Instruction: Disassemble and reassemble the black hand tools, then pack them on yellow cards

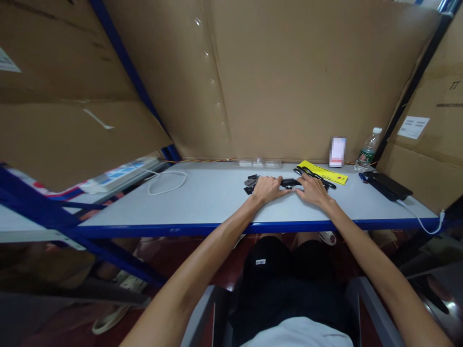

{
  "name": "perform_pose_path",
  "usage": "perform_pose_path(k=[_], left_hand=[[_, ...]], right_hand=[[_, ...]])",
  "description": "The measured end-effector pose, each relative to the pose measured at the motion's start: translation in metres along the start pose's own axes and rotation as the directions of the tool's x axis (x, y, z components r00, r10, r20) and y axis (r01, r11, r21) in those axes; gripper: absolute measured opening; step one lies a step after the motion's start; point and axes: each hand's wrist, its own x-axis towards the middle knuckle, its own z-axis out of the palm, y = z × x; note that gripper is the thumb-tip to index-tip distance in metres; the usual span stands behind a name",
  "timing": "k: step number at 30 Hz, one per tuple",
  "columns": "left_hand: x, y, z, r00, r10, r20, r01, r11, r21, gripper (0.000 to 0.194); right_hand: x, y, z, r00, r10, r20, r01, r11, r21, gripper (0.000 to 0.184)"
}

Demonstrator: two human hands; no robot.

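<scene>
Close together on the table, my two hands grip a black elongated part [288, 183], one at each end. My left hand [267, 189] is closed round its left side, thumb pointing toward the middle. Round the right side curl the fingers of my right hand [313, 189]. The part's exact kind is too small to make out, and the fingers hide its ends. Dark grey and black pieces [251, 182] lie just left of my left hand. Beyond my right hand, black slender items [307, 171] rest on a yellow card [327, 174]; their kind is unclear.
The grey-white tabletop [173, 205] has a blue front edge. A clear plastic tray [258, 163] lies along the cardboard back wall [271, 86]. At right are a phone [337, 152], a bottle [367, 152] and a black case [387, 185] with a white cable. Another cable [167, 185] loops at left.
</scene>
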Motion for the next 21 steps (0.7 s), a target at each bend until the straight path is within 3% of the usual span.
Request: perform_pose_path(k=[8,12,16,18,21], left_hand=[[0.001,-0.003,0.002,0.999,0.026,-0.018,-0.025,0.999,0.029,0.074],[0.001,-0.003,0.001,0.998,0.067,-0.021,-0.066,0.996,0.061,0.075],[-0.001,-0.002,-0.001,0.986,0.168,0.006,-0.168,0.982,0.09,0.074],[-0.002,-0.001,-0.003,0.978,0.205,0.029,-0.207,0.972,0.11,0.075],[-0.003,0.0,-0.004,0.974,0.222,0.039,-0.225,0.966,0.125,0.076]], right_hand=[[0.002,0.003,0.004,0.998,0.008,-0.067,-0.003,0.997,0.078,0.036],[0.006,0.008,0.009,0.982,0.07,-0.178,-0.029,0.975,0.221,0.029],[0.012,0.013,0.009,0.932,0.152,-0.33,-0.008,0.917,0.4,0.023],[0.015,0.014,0.01,0.935,0.151,-0.322,0.032,0.867,0.498,0.019],[0.02,0.014,0.014,0.972,0.114,-0.206,0.05,0.755,0.654,0.014]])
